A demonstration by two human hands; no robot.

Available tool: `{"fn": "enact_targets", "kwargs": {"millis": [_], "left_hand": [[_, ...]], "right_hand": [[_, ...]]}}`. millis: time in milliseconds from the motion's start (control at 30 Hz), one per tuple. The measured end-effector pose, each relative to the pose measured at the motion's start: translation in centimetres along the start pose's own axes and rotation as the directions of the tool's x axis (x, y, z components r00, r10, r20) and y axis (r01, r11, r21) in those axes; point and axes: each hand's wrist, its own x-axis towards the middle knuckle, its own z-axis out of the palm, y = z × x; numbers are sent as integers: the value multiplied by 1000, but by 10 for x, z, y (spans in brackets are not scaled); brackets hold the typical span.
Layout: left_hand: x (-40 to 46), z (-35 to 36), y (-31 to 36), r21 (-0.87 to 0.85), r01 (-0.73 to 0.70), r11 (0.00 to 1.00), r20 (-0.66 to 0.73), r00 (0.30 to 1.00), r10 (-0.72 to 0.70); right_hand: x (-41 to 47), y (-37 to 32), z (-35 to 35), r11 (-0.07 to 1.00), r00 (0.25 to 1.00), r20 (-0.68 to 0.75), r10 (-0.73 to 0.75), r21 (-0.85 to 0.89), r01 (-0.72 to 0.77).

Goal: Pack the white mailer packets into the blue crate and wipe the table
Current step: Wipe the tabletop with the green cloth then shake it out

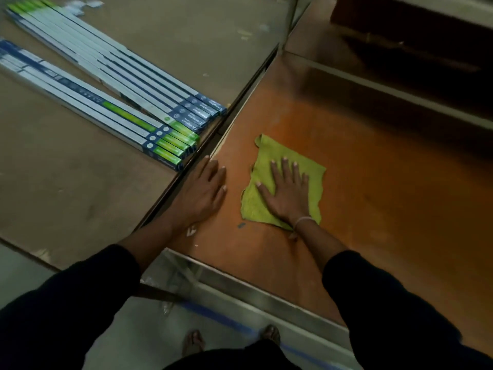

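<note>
Orange-brown board forms the top of the table (360,188), framed by a metal rim along its near edge and its left edge, where a narrow dark gap separates it from a grey-brown neighbouring table (66,182). A yellow-green cleaning cloth (288,156) is spread flat near the left edge of the orange top, at about 6 o'clock from the frame's centre; its long axis runs from 7 o'clock to 1 o'clock, with one corner pointing to 11 o'clock. The right hand (286,190) is laid palm-down on the cloth, fingers straight and spread, pressing it without gripping. The left hand (205,193) is rested flat on the table's left rim, fingers extended toward 12 o'clock, holding nothing. Bare board is seen to 3 o'clock of the cloth and beyond it toward 1 o'clock, up to a shadowed shelf (400,84). On the neighbouring table, at 10 o'clock, long tube-light boxes (120,84) are laid in two side-by-side groups, their long axes running from 10 o'clock to 4 o'clock, the nearest ends just beside the gap. Blue floor tape (218,317) is seen below the near rim.
</note>
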Motion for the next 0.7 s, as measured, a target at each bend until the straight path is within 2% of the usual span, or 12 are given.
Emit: {"fn": "enact_targets", "kwargs": {"millis": [100, 200, 300, 367, 500, 700], "left_hand": [[0, 0, 15, -65, -122, 990, -103, 988, 115], [8, -2, 42, -215, -77, 974, -151, 987, 44], [23, -3, 66, -423, -10, 906, -77, 997, -24], [33, -3, 75, -503, 16, 864, -20, 999, -30], [49, 2, 83, -393, 23, 919, 79, 997, 9], [54, -1, 89, -339, -8, 941, 38, 999, 23]], "right_hand": [[-29, 5, -6, 990, 998, 60, -3, 143, -5], [-44, 21, -21, 890, 996, -22, 88, 450, -69], [-61, 54, -29, 924, 959, -219, 178, 372, -87], [-71, 75, -31, 956, 952, -236, 194, 264, -129], [-86, 91, -30, 981, 969, -180, 170, 129, -148], [-90, 84, -40, 969, 976, -108, 187, 184, -165]]}}
